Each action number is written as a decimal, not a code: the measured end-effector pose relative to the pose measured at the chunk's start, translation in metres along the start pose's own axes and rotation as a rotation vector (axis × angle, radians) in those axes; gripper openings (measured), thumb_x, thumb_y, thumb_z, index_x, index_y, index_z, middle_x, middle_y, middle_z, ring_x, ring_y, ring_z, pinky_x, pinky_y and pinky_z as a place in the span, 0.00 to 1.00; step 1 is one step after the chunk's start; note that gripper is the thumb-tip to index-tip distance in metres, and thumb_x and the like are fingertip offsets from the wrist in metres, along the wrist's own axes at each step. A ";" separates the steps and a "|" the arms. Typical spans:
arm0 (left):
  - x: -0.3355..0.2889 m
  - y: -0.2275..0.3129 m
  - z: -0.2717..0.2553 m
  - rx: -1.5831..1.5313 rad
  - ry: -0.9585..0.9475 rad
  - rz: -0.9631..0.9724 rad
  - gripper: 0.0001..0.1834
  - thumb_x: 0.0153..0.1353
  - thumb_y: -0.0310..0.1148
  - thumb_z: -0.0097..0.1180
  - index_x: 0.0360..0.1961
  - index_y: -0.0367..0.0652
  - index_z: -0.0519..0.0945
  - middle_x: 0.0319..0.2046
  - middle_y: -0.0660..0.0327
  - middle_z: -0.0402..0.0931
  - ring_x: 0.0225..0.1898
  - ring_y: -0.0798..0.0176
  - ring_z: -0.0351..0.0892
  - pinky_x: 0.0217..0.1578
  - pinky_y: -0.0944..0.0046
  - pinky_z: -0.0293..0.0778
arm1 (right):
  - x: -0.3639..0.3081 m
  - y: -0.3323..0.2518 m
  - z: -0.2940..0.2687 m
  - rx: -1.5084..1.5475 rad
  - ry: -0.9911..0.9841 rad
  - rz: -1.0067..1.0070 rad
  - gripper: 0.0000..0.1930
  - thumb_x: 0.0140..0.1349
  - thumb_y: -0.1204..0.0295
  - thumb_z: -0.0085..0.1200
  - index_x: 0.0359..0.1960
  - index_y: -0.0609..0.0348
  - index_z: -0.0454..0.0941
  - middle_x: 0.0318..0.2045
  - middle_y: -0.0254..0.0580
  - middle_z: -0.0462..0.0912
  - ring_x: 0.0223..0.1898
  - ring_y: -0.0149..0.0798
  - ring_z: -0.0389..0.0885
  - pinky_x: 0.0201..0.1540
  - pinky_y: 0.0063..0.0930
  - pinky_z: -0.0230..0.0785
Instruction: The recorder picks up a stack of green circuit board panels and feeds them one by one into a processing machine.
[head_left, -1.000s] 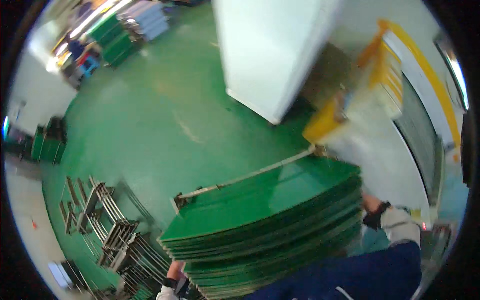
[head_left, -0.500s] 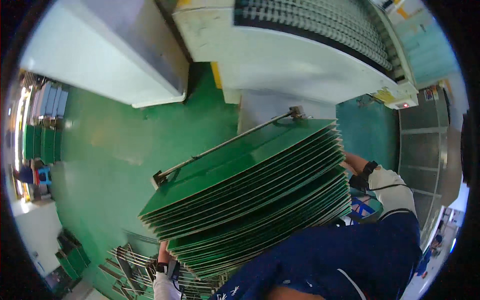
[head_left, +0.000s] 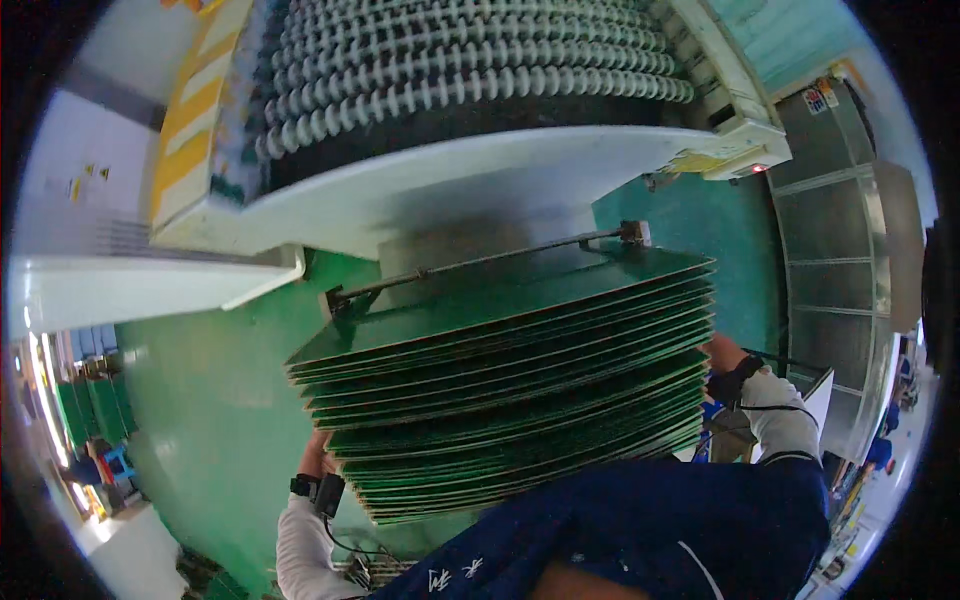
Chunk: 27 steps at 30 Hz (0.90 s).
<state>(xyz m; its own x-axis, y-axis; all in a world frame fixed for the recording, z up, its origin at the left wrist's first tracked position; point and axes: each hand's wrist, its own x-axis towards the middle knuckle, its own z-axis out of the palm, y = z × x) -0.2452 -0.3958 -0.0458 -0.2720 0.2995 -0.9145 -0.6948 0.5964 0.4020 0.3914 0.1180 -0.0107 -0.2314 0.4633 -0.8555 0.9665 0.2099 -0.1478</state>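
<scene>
In front of my body I carry a metal rack packed with several thin green panels that look like circuit boards. The panels lie one over another with narrow gaps, their pale edges facing me. A rod with an end block at each side runs along the rack's far side. My left hand grips the left end of the load, its fingers mostly hidden. At the right end my right hand holds on, its fingers behind the panels. Both wrists wear dark bands with cables.
Straight ahead stands a white machine with a bed of ribbed rollers on top. A white cabinet is at the left, grey metal panelling at the right. Green floor shows on the left.
I have turned left and come closer to the machine, so its roller bed now fills the top of the view. The loaded rack sits more level, still between both hands.
</scene>
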 end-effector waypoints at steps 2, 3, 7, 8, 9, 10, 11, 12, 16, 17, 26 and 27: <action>0.107 0.024 -0.020 -0.113 -0.113 0.144 0.23 0.68 0.34 0.37 0.64 0.45 0.60 0.60 0.62 0.64 0.60 0.64 0.62 0.57 0.66 0.61 | 0.065 -0.024 -0.060 0.071 0.106 -0.055 0.21 0.51 0.73 0.52 0.49 0.57 0.72 0.44 0.53 0.76 0.45 0.52 0.76 0.46 0.43 0.70; 0.174 0.055 -0.013 -0.099 -0.145 0.212 0.23 0.68 0.35 0.38 0.64 0.46 0.60 0.60 0.63 0.63 0.61 0.64 0.61 0.58 0.65 0.61 | 0.109 -0.043 -0.105 0.096 0.122 -0.090 0.21 0.51 0.73 0.52 0.50 0.57 0.72 0.44 0.53 0.75 0.45 0.51 0.76 0.46 0.43 0.70; 0.177 0.160 0.052 0.028 -0.196 0.228 0.26 0.66 0.39 0.42 0.64 0.46 0.60 0.61 0.63 0.62 0.63 0.62 0.58 0.57 0.63 0.62 | 0.162 -0.066 -0.143 0.229 0.027 -0.062 0.21 0.54 0.73 0.50 0.52 0.57 0.70 0.47 0.51 0.73 0.46 0.49 0.75 0.47 0.42 0.70; 0.169 0.173 0.065 0.052 -0.195 0.232 0.26 0.66 0.41 0.42 0.64 0.46 0.60 0.61 0.64 0.62 0.63 0.62 0.58 0.57 0.63 0.63 | 0.167 -0.072 -0.148 0.256 0.002 -0.062 0.21 0.54 0.73 0.50 0.52 0.57 0.70 0.47 0.51 0.73 0.47 0.49 0.75 0.47 0.42 0.70; 0.174 0.177 0.071 -0.015 -0.153 0.114 0.27 0.65 0.42 0.44 0.64 0.48 0.60 0.60 0.64 0.62 0.62 0.62 0.59 0.56 0.62 0.63 | 0.174 -0.077 -0.153 0.283 -0.018 -0.069 0.21 0.55 0.73 0.49 0.52 0.57 0.69 0.48 0.51 0.72 0.47 0.48 0.74 0.47 0.42 0.70; 0.179 0.180 0.076 -0.086 -0.110 -0.001 0.28 0.64 0.43 0.45 0.64 0.49 0.60 0.60 0.65 0.63 0.60 0.62 0.61 0.55 0.61 0.63 | 0.180 -0.083 -0.160 0.309 -0.038 -0.077 0.21 0.56 0.73 0.49 0.53 0.57 0.69 0.49 0.50 0.72 0.47 0.47 0.74 0.47 0.41 0.70; 0.183 0.183 0.082 -0.157 -0.066 -0.112 0.29 0.64 0.44 0.46 0.64 0.50 0.59 0.60 0.65 0.63 0.59 0.62 0.63 0.54 0.61 0.64 | 0.187 -0.089 -0.167 0.331 -0.052 -0.085 0.21 0.56 0.73 0.49 0.53 0.57 0.68 0.49 0.50 0.71 0.47 0.47 0.74 0.47 0.41 0.70; 0.203 0.168 0.066 -0.156 -0.065 -0.118 0.29 0.64 0.44 0.46 0.64 0.50 0.59 0.60 0.65 0.63 0.59 0.62 0.63 0.54 0.61 0.64 | 0.193 -0.093 -0.173 0.355 -0.067 -0.095 0.20 0.57 0.73 0.48 0.54 0.57 0.68 0.50 0.50 0.71 0.48 0.46 0.74 0.47 0.41 0.70; 0.229 0.178 0.061 -0.177 -0.014 -0.125 0.28 0.63 0.43 0.46 0.64 0.51 0.60 0.60 0.65 0.63 0.55 0.62 0.67 0.47 0.63 0.70 | 0.214 -0.104 -0.190 0.449 -0.105 -0.105 0.20 0.59 0.72 0.46 0.55 0.57 0.66 0.52 0.48 0.69 0.49 0.44 0.73 0.47 0.40 0.70; 0.209 0.213 0.094 -0.209 0.022 -0.150 0.28 0.64 0.43 0.45 0.64 0.50 0.60 0.60 0.64 0.63 0.54 0.61 0.68 0.46 0.64 0.71 | 0.217 -0.104 -0.195 0.470 -0.108 -0.099 0.20 0.60 0.72 0.46 0.56 0.57 0.66 0.53 0.48 0.68 0.49 0.44 0.73 0.47 0.40 0.70; 0.254 0.157 0.001 -0.392 -0.191 -0.081 0.32 0.58 0.25 0.46 0.65 0.42 0.55 0.64 0.55 0.56 0.64 0.59 0.58 0.56 0.61 0.63 | 0.235 -0.115 -0.207 0.591 -0.136 -0.120 0.20 0.66 0.72 0.42 0.60 0.57 0.62 0.59 0.45 0.64 0.52 0.39 0.71 0.48 0.37 0.70; 0.252 0.163 -0.005 -0.158 -0.203 -0.005 0.34 0.56 0.24 0.47 0.65 0.41 0.55 0.64 0.56 0.56 0.63 0.60 0.58 0.56 0.61 0.63 | 0.238 -0.115 -0.208 0.594 -0.145 -0.127 0.20 0.65 0.71 0.43 0.60 0.57 0.62 0.58 0.45 0.64 0.52 0.39 0.71 0.48 0.37 0.70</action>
<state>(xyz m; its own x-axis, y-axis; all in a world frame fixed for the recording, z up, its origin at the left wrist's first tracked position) -0.4299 -0.2270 -0.2110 -0.1408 0.4497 -0.8820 -0.7956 0.4788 0.3712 0.2017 0.3834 -0.0939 -0.3714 0.3356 -0.8657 0.8387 -0.2787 -0.4679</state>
